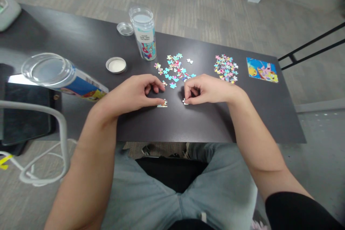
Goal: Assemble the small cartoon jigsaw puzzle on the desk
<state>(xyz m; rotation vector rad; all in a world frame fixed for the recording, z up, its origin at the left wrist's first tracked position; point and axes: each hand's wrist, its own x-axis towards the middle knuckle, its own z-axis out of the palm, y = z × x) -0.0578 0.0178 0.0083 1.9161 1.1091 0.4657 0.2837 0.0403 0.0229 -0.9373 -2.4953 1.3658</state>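
Note:
On the dark table, my left hand (144, 91) has its thumb tip on a puzzle piece (162, 104) with a straight lower edge. A gap separates that thumb from the bent fingers. Opposite it, my right hand (201, 89) pinches a small light puzzle piece (184, 101) at the tabletop, mostly hidden by the fingertips. A loose spread of puzzle pieces (174, 68), teal, red and white, lies just beyond both hands. Further right is a second pile of pink, yellow and blue puzzle pieces (225, 66).
A colourful picture card (262, 69) lies at the right. Left of the pieces stands a clear-topped canister (144, 36), near a clear lid (125, 28) and a white-lined lid (115, 65). Another canister (67, 77) and a black tablet (25, 115) are beside my left forearm. A white tube (63, 133) curves nearby.

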